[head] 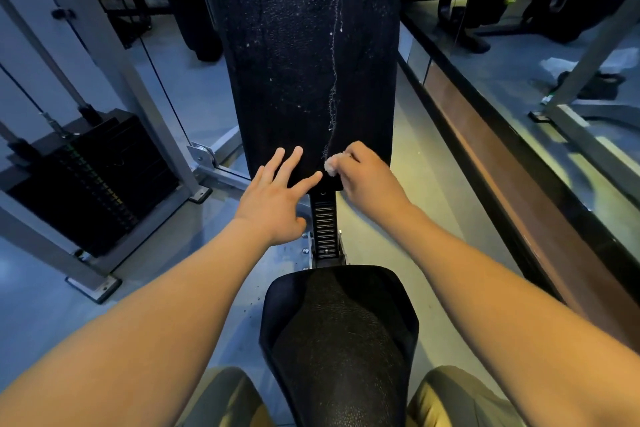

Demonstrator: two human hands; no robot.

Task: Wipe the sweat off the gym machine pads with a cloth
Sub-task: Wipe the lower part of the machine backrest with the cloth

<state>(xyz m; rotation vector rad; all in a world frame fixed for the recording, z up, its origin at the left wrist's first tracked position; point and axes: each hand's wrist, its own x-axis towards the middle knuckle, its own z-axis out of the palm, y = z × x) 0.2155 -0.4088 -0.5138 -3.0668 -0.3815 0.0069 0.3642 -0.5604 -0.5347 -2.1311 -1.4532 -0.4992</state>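
Observation:
A long black back pad (pixel 304 55) runs up the middle of the view, speckled with droplets, with a wet trickle down its right half. My right hand (pixel 367 177) presses a small pale bunched cloth (pixel 333 164) against the pad's lower right end, at the foot of the trickle. My left hand (pixel 277 194) lies flat with its fingers spread on the pad's lower left edge and holds nothing. Below, a black seat pad (pixel 341 333) sits between my knees.
A black ribbed adjuster rail (pixel 325 229) joins the two pads. A weight stack (pixel 93 184) in a grey steel frame (pixel 114 55) with cables stands at the left. A dark and brown ledge (pixel 512 177) runs along the right, with other machines behind it.

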